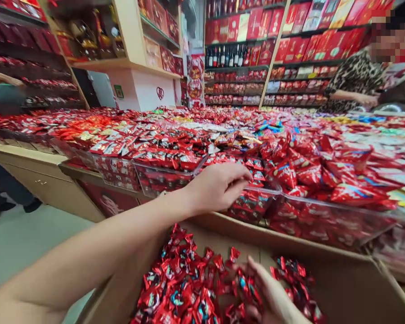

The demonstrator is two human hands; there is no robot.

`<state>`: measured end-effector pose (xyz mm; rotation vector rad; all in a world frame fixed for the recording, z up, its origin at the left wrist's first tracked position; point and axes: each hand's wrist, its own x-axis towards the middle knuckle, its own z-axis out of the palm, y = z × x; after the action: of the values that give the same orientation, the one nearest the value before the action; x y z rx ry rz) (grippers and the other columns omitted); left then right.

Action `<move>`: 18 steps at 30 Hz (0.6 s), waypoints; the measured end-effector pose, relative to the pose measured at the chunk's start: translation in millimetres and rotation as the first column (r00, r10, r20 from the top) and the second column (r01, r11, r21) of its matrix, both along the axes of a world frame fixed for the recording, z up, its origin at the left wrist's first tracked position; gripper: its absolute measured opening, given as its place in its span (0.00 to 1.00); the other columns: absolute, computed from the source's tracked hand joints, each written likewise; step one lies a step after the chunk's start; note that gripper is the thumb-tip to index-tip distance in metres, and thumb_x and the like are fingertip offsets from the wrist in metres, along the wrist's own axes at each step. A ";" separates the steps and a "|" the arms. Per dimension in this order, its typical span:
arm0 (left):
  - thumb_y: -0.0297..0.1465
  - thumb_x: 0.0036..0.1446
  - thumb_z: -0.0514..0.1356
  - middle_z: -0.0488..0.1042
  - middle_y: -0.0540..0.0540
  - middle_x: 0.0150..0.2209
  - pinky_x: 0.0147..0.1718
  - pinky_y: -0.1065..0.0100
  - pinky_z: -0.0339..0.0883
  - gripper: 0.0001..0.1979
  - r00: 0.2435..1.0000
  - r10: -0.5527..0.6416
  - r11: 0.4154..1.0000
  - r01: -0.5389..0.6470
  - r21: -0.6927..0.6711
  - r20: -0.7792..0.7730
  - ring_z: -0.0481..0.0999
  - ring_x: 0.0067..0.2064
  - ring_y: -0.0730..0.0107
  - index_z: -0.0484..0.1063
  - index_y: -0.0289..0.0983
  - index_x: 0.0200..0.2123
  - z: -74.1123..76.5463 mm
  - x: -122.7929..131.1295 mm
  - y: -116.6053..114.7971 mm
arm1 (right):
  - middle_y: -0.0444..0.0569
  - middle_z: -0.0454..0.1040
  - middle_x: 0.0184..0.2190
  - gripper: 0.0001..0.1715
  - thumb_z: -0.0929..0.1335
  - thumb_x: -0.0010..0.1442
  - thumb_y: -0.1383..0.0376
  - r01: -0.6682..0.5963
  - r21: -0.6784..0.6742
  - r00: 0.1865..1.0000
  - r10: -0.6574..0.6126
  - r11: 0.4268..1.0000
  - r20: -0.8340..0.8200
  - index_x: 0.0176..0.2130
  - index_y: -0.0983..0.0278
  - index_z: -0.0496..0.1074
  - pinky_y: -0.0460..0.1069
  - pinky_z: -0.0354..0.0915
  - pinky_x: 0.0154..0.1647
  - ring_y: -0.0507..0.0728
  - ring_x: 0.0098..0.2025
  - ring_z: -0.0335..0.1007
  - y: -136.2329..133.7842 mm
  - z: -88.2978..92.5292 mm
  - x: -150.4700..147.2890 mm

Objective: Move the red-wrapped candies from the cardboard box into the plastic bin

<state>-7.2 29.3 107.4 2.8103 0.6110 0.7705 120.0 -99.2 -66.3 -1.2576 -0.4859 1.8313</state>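
My left hand (222, 186) reaches across the cardboard box to a clear plastic bin (254, 202) of small red-wrapped candies (258, 175). Its fingers bend loosely over the front of the bin, with a gap between thumb and fingers, and nothing shows in them. Inside the cardboard box (344, 279), my right hand (273, 292) cups several red-wrapped candies (246, 283) with blue marks. A heap of the same candies (178, 279) fills the left of the box, and a smaller pile (297, 288) lies to the right of the hand.
Bins of larger triangular red packets (324, 175) stand to the right, and more sweets spread behind. A person in a leopard-print top (354, 78) is at the far right; another person's arm (3, 78) shows at left. Shelves (243, 67) hold red boxes and bottles.
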 end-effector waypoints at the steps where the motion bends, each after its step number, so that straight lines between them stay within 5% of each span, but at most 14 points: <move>1: 0.28 0.55 0.46 0.69 0.47 0.36 0.39 0.73 0.58 0.12 0.998 -0.067 0.994 0.066 -0.086 -0.003 0.67 0.39 0.74 0.66 0.34 0.38 -10.8 -0.7 -11.5 | 0.44 0.72 0.27 0.22 0.60 0.51 0.49 0.027 -0.070 0.997 -0.032 0.997 -0.073 0.34 0.62 0.70 0.41 0.52 0.14 0.49 0.23 0.64 1.5 2.4 2.1; 4: 0.29 0.54 0.47 0.70 0.47 0.36 0.37 0.73 0.59 0.13 0.958 -0.201 0.934 0.126 -0.333 -0.202 0.68 0.37 0.73 0.65 0.36 0.41 -49.8 -4.3 -33.8 | 0.42 0.72 0.32 0.20 0.61 0.50 0.50 0.078 -0.099 0.977 -0.096 0.992 -0.193 0.36 0.59 0.69 0.41 0.58 0.20 0.48 0.26 0.65 3.2 10.2 6.9; 8: 0.36 0.54 0.48 0.71 0.48 0.30 0.26 0.73 0.58 0.17 0.873 -0.278 0.857 0.037 -0.514 -0.401 0.69 0.29 0.71 0.62 0.38 0.46 -88.9 -5.0 -38.8 | 0.41 0.70 0.38 0.20 0.61 0.52 0.51 0.086 -0.040 0.967 -0.093 0.996 -0.236 0.39 0.58 0.68 0.46 0.64 0.28 0.49 0.28 0.64 0.1 20.0 4.1; 15: 0.36 0.46 0.57 0.70 0.50 0.27 0.22 0.75 0.55 0.18 0.795 -0.340 0.860 0.047 -0.508 -0.502 0.68 0.27 0.72 0.64 0.39 0.43 -96.5 -2.4 -35.8 | 0.44 0.71 0.35 0.22 0.58 0.54 0.50 0.003 0.031 0.954 0.006 1.000 -0.299 0.39 0.59 0.69 0.47 0.65 0.30 0.51 0.30 0.66 -1.0 29.9 -0.1; 18: 0.32 0.47 0.56 0.71 0.51 0.27 0.21 0.76 0.54 0.15 0.785 -0.367 0.843 0.054 -0.536 -0.499 0.68 0.27 0.74 0.64 0.39 0.42 -98.2 -2.9 -33.4 | 0.44 0.71 0.33 0.14 0.63 0.52 0.57 -0.050 0.102 0.985 0.066 0.994 -0.160 0.39 0.59 0.68 0.44 0.62 0.26 0.51 0.30 0.66 0.8 21.0 2.3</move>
<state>-10.1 -4.2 9.2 2.5108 0.4505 -0.3110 122.3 -98.4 -45.3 -1.0281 -0.5194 1.9171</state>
